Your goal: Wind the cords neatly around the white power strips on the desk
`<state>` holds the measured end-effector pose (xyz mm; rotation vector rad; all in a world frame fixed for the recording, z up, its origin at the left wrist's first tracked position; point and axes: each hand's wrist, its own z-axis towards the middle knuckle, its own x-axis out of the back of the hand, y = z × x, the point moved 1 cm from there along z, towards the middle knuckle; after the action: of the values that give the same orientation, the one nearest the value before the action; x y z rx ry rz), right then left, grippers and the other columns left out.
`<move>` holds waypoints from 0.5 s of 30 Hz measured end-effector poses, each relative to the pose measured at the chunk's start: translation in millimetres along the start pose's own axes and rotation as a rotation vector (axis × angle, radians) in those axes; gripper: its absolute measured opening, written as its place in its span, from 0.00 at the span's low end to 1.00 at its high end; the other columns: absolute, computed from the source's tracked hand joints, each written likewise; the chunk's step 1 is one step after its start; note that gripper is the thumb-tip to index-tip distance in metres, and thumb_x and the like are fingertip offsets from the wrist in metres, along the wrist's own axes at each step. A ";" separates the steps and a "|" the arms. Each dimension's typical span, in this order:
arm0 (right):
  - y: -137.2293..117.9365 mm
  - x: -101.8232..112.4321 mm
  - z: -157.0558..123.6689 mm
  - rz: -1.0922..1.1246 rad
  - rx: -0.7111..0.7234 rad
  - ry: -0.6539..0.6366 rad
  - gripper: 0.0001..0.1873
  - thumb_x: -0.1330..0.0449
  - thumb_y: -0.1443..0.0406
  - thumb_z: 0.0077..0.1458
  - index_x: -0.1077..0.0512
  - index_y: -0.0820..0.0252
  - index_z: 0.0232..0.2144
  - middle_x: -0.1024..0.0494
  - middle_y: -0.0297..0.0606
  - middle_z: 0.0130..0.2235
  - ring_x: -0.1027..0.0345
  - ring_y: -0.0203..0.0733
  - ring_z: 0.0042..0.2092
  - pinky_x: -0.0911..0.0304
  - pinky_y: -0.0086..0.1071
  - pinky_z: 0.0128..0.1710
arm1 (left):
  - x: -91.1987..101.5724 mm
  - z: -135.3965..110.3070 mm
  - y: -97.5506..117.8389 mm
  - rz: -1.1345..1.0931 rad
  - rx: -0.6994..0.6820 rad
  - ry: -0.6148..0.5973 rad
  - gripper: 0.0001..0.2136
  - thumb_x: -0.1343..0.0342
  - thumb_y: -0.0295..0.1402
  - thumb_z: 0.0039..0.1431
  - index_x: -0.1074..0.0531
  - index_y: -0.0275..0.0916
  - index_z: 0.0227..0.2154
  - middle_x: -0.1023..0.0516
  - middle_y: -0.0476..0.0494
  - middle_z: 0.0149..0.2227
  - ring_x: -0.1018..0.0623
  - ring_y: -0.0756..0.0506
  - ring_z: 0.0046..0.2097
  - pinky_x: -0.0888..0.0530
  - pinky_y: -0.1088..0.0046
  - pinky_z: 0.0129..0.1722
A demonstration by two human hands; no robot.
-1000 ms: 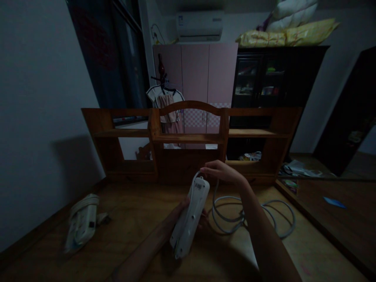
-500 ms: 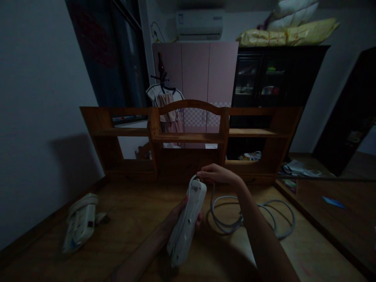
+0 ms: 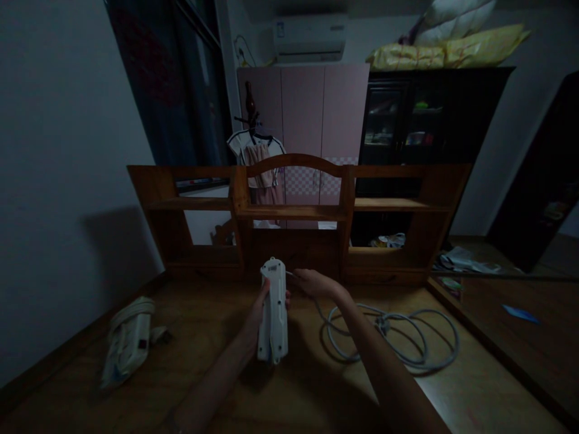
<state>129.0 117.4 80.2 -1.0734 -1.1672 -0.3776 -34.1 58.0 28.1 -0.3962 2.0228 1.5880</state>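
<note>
A white power strip (image 3: pixel 274 313) is held up over the wooden desk, its underside with screw holes and a small label facing me. My left hand (image 3: pixel 262 301) grips it from the left, thumb on the near face and fingertips round the right edge. Just right of its upper end, my right hand (image 3: pixel 313 282) pinches the grey power cord (image 3: pixel 292 274). From there the cord runs down to loose loops (image 3: pixel 344 355) on the desk, where its plug (image 3: pixel 382 325) lies partly in shadow.
A second power strip (image 3: pixel 129 343), its cord wound round one end, lies on the desk at the left. Behind stands a wooden shelf unit (image 3: pixel 292 211). A raised edge (image 3: pixel 493 349) borders the right side, with a blue packet (image 3: pixel 520 313) beyond it.
The power strip has moved left and turned more upright. My right hand has shifted slightly left and down, and the cord no longer arches over the strip's top end.
</note>
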 end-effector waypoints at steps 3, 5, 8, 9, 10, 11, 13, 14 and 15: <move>-8.1 7.9 -11.0 -0.143 -0.048 -0.013 0.13 0.50 0.65 0.61 0.28 0.65 0.41 0.23 0.47 0.33 0.28 0.42 0.31 0.42 0.29 0.27 | 8.6 5.4 1.4 0.060 -0.186 0.122 0.24 0.42 0.50 0.53 0.31 0.35 0.43 0.23 0.45 0.28 0.23 0.48 0.25 0.28 0.77 0.23; -16.5 15.4 -19.9 -0.232 -0.064 0.002 0.13 0.49 0.65 0.60 0.27 0.66 0.39 0.22 0.51 0.36 0.27 0.47 0.37 0.41 0.31 0.31 | 15.3 7.0 4.0 0.154 -0.312 0.216 0.26 0.41 0.51 0.50 0.33 0.39 0.46 0.22 0.46 0.31 0.23 0.48 0.26 0.28 0.76 0.24; -33.4 29.6 -35.1 -0.320 -0.063 0.057 0.15 0.51 0.62 0.62 0.26 0.63 0.38 0.22 0.51 0.39 0.27 0.49 0.42 0.40 0.33 0.36 | 22.6 7.2 11.8 0.380 -0.475 0.350 0.26 0.42 0.51 0.50 0.33 0.40 0.47 0.22 0.45 0.34 0.22 0.45 0.31 0.27 0.72 0.30; -39.4 34.7 -40.7 -0.338 -0.060 0.081 0.16 0.51 0.61 0.62 0.26 0.62 0.39 0.22 0.50 0.40 0.27 0.50 0.43 0.40 0.33 0.37 | 23.5 6.7 15.2 0.464 -0.532 0.392 0.26 0.42 0.51 0.50 0.33 0.39 0.47 0.22 0.44 0.36 0.22 0.44 0.34 0.27 0.71 0.33; -45.4 39.9 -46.6 -0.354 -0.054 0.108 0.16 0.51 0.59 0.62 0.26 0.61 0.39 0.22 0.49 0.41 0.28 0.50 0.44 0.41 0.33 0.37 | 23.5 5.9 18.5 0.547 -0.590 0.432 0.25 0.43 0.51 0.51 0.32 0.39 0.46 0.22 0.44 0.38 0.22 0.43 0.38 0.28 0.70 0.37; -51.1 44.8 -52.6 -0.370 -0.040 0.136 0.16 0.49 0.58 0.62 0.26 0.60 0.39 0.22 0.47 0.41 0.28 0.49 0.45 0.41 0.33 0.37 | 22.8 4.7 21.6 0.625 -0.639 0.465 0.24 0.44 0.51 0.51 0.31 0.38 0.45 0.23 0.43 0.39 0.23 0.42 0.41 0.29 0.69 0.40; -62.2 53.3 -64.9 -0.403 0.013 0.195 0.14 0.46 0.57 0.60 0.25 0.58 0.38 0.22 0.44 0.40 0.28 0.47 0.43 0.43 0.31 0.36 | 20.2 1.5 25.8 0.763 -0.691 0.513 0.23 0.45 0.50 0.52 0.31 0.38 0.43 0.23 0.42 0.41 0.24 0.40 0.45 0.30 0.67 0.43; -67.5 56.6 -70.8 -0.419 0.044 0.222 0.12 0.45 0.58 0.59 0.25 0.57 0.37 0.21 0.42 0.39 0.28 0.46 0.41 0.44 0.30 0.34 | 18.7 -0.4 26.6 0.827 -0.693 0.527 0.22 0.45 0.50 0.53 0.31 0.38 0.43 0.23 0.41 0.41 0.24 0.39 0.45 0.30 0.67 0.43; -72.7 59.3 -76.5 -0.432 0.072 0.247 0.11 0.44 0.59 0.59 0.25 0.57 0.36 0.21 0.41 0.37 0.28 0.44 0.40 0.45 0.29 0.33 | 17.3 -2.5 26.5 0.891 -0.683 0.537 0.22 0.46 0.50 0.53 0.31 0.38 0.44 0.23 0.40 0.41 0.24 0.38 0.45 0.30 0.67 0.42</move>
<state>141.9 34.4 167.3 -0.6826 -1.1749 -0.7770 -62.9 64.2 39.9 -0.1516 2.0921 3.0194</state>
